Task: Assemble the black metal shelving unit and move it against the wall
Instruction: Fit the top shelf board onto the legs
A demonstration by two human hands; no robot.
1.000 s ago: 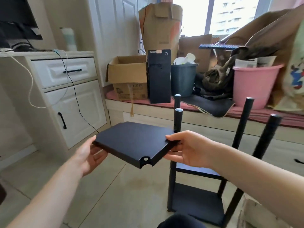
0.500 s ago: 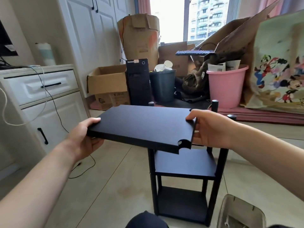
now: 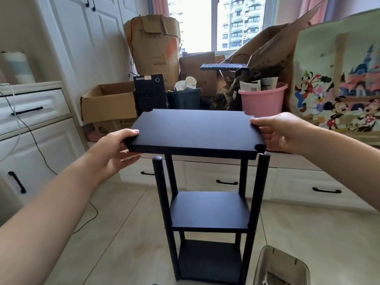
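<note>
We hold the black shelf panel level, at the centre of view, above the partly built shelving unit. Our left hand grips the panel's short edge at nine o'clock, thumb on top and fingers curled beneath. Our right hand grips the opposite edge at three o'clock, thumb on the top face, fingers tucked under. Both grips are narrow, closed to the panel's thickness. The unit stands on the floor toward six o'clock, with two shelves fitted between four upright posts. The near right post top sits just under the panel's notched corner; the near left post top stands below the front edge, apart from it.
</note>
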